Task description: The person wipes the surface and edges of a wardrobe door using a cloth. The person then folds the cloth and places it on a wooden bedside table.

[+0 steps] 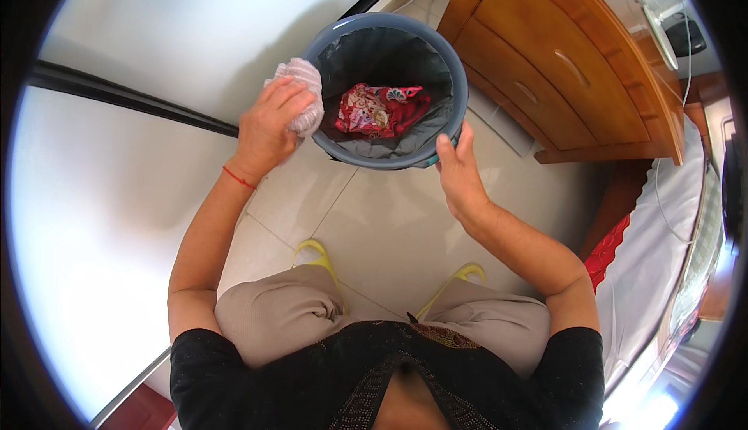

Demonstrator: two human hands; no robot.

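My left hand (273,120) grips a bunched pale pink-white cloth (304,94) against the left outer side of a round grey-blue plastic bin (460,79). The thumb and fingers of my right hand (459,167) hold the bin's rim at its lower right, beside a small teal part. A dark bag (374,41) lines the bin. Inside lies crumpled red patterned material (380,111), with a gold and white print; whether it is cloth or packaging I cannot tell.
White panels (140,33) with a black frame strip (134,97) stand on the left. At the upper right is a wooden drawer cabinet (549,62) with cables on top. A bed with pale bedding (648,243) is at the right. Tiled floor (374,219) lies below, around my yellow slippers (318,252).
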